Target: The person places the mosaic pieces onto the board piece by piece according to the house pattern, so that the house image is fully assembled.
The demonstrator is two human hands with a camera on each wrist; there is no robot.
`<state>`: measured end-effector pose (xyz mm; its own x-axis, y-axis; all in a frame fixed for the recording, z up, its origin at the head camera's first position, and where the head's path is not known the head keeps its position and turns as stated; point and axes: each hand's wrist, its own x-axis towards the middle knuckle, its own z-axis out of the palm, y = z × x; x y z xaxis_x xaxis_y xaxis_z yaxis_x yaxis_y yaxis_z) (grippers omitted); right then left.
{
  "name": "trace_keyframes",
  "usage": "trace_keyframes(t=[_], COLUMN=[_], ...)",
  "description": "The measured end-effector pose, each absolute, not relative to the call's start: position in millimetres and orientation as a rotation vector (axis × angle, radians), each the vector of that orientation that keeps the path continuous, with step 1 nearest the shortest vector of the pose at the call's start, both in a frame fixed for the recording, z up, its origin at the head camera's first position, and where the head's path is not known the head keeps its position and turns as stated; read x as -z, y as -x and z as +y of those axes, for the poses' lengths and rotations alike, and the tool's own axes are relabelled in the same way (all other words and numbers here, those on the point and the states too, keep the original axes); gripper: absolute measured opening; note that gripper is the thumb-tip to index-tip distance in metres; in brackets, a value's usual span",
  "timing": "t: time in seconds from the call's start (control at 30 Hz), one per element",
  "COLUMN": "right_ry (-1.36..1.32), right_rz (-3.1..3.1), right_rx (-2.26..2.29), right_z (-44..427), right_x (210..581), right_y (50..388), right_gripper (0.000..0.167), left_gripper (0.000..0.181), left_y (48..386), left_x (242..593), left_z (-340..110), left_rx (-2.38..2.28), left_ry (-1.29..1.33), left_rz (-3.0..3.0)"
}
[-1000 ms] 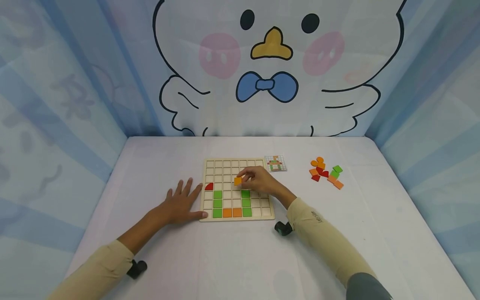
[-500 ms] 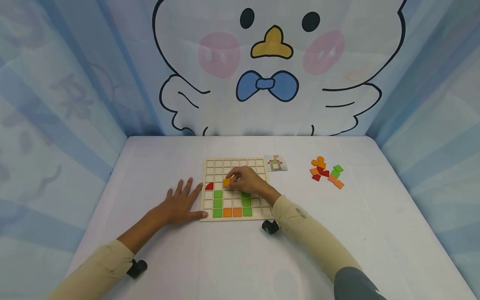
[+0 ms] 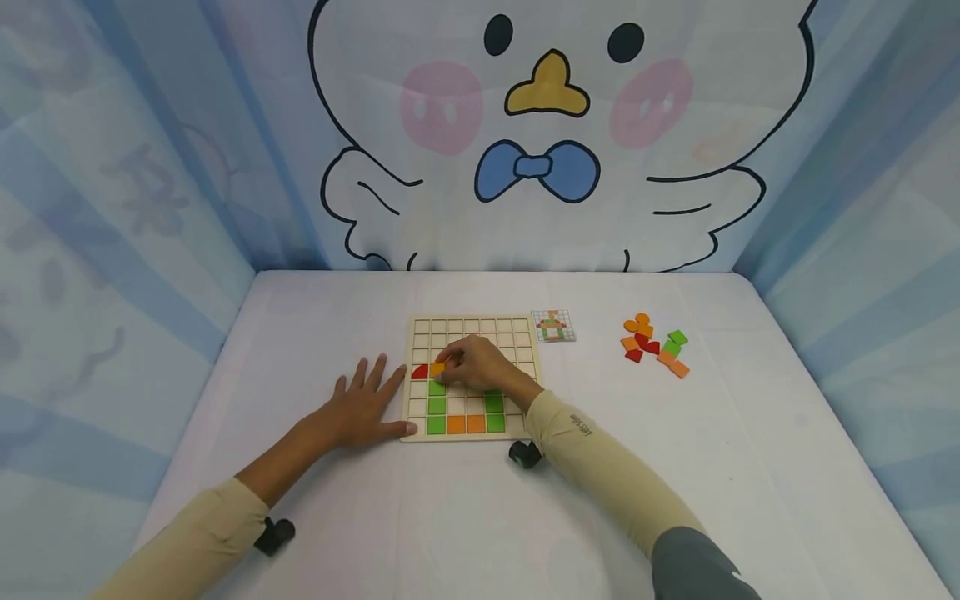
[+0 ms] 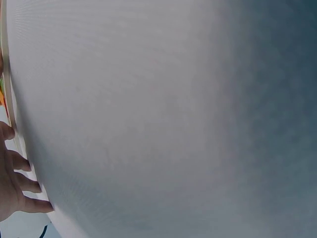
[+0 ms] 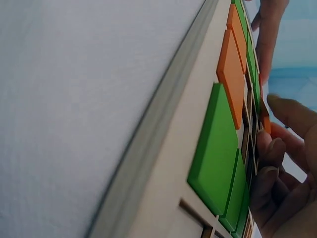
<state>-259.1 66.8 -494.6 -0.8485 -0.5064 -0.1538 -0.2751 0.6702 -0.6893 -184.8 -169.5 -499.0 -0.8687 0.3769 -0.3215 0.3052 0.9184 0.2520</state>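
My right hand (image 3: 480, 364) pinches an orange-yellow square tile (image 3: 437, 369) over the wooden grid board (image 3: 546, 435). The tile is beside a red quarter-round tile (image 3: 420, 372) and just above a column of green square tiles (image 3: 437, 407). In the right wrist view, thumb and fingers hold the orange tile (image 5: 266, 123) by its edge; whether it is fully down in its cell is hidden. My left hand (image 3: 363, 412) lies flat with spread fingers, thumb and fingertips at the board's left edge. Two orange squares (image 3: 466, 425) and a second green column (image 3: 495, 413) fill lower cells.
A small pattern card (image 3: 553, 326) lies at the board's upper right corner. Loose orange, red and green tiles (image 3: 653, 347) are scattered on the white table to the right. A printed curtain (image 3: 525, 233) stands behind the table.
My right hand has moved left across the board with the orange-yellow tile, from the middle of the row to beside the red tile. My left hand has stayed in place.
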Motion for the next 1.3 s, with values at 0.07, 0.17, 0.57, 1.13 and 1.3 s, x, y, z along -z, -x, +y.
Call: trace_keyframes(t=[0.07, 0.17, 0.57, 1.13, 1.3], right_ry=[0.621, 0.625, 0.610, 0.687, 0.698], right_rz=[2.562, 2.583, 2.619, 2.646, 2.643], right_rx=[0.965, 0.947, 0.925, 1.133, 1.183], right_z=[66.7, 66.6, 65.6, 122.3, 153.8], right_x=[494.0, 493.4, 492.9, 485.7, 482.0], right_y=[258.4, 257.5, 256.5, 256.5, 255.1], right_gripper=[0.024, 0.024, 0.018, 0.031, 0.032], left_gripper=[0.107, 0.106, 0.106, 0.106, 0.107], left_y=[184.7, 184.5, 182.8, 183.1, 183.3], left_x=[499.0, 499.1, 496.8, 496.9, 497.8], left_z=[-169.4, -169.5, -168.2, -166.5, -166.1], left_rx=[-0.279, -0.280, -0.286, -0.286, -0.281], left_ry=[-0.502, -0.501, -0.502, -0.472, -0.462], left_rz=[2.711, 2.713, 2.718, 2.723, 2.714])
